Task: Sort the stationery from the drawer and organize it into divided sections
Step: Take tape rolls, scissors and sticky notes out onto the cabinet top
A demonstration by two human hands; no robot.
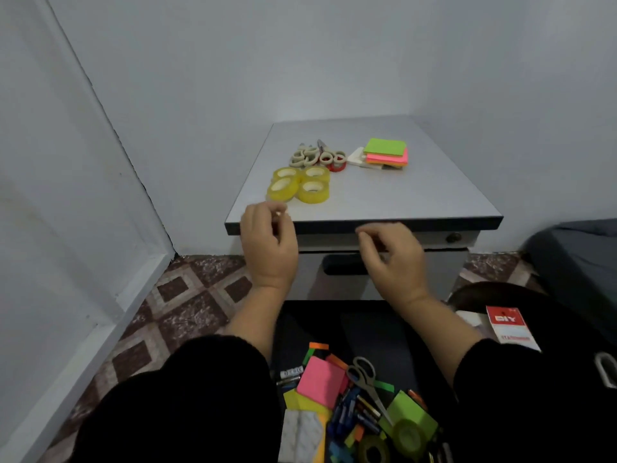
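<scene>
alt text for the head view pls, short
A person's left hand and right hand, fingers loosely curled, hover before a small grey table holding yellow tape rolls and sticky notes; unsorted stationery including scissors lies below.

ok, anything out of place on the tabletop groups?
One thing: a pair of scissors lies in among the small tape rolls, partly hidden, instead of in a group of its own. The yellow tape rolls and sticky note stack look tidy. Nothing spilled or damaged.
</scene>
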